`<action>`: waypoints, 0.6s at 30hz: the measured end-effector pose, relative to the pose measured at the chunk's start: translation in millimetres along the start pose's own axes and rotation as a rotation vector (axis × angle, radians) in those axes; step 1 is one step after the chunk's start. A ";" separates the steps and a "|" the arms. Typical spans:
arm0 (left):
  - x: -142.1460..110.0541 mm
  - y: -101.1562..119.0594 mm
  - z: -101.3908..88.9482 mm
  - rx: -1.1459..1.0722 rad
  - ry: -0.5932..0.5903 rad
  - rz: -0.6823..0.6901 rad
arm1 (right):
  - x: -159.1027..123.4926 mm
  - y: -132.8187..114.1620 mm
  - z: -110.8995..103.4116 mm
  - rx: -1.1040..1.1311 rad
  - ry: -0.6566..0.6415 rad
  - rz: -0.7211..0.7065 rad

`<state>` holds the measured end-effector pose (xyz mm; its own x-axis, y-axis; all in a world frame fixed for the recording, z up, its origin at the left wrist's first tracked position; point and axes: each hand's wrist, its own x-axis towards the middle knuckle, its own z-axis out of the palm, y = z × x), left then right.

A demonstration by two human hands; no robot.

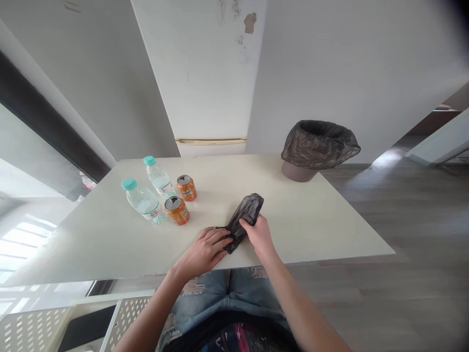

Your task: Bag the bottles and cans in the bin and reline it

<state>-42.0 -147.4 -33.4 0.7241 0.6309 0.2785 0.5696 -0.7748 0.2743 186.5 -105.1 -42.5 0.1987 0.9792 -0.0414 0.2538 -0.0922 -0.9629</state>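
The black bag (242, 217) is between the hands near the bench's (330, 225) front edge: the right hand (261, 234) has thumb and fingers closed on it, the left hand's (205, 250) fingers lie across its near end (gripping or not, I cannot tell).

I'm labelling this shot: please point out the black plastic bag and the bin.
Black plastic bag (244, 210): head view, upper middle of its crumpled film.
Bin (297, 173): head view, its lower brown wall.
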 end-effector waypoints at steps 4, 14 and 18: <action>-0.4 -0.8 0.9 -0.010 -0.007 -0.008 | -6.1 1.5 3.6 -0.239 0.019 -0.259; -7.0 -5.6 10.1 0.024 0.124 -0.055 | -3.5 16.5 -12.5 -0.770 -0.323 -0.871; -9.6 -9.3 15.6 0.013 0.168 -0.112 | -0.4 22.5 -13.8 -0.752 -0.366 -0.958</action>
<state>-48.2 -146.9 -53.0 0.5818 0.7100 0.3967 0.6486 -0.6994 0.3003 205.2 -110.1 -60.5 -0.6023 0.6917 0.3985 0.6465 0.7155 -0.2648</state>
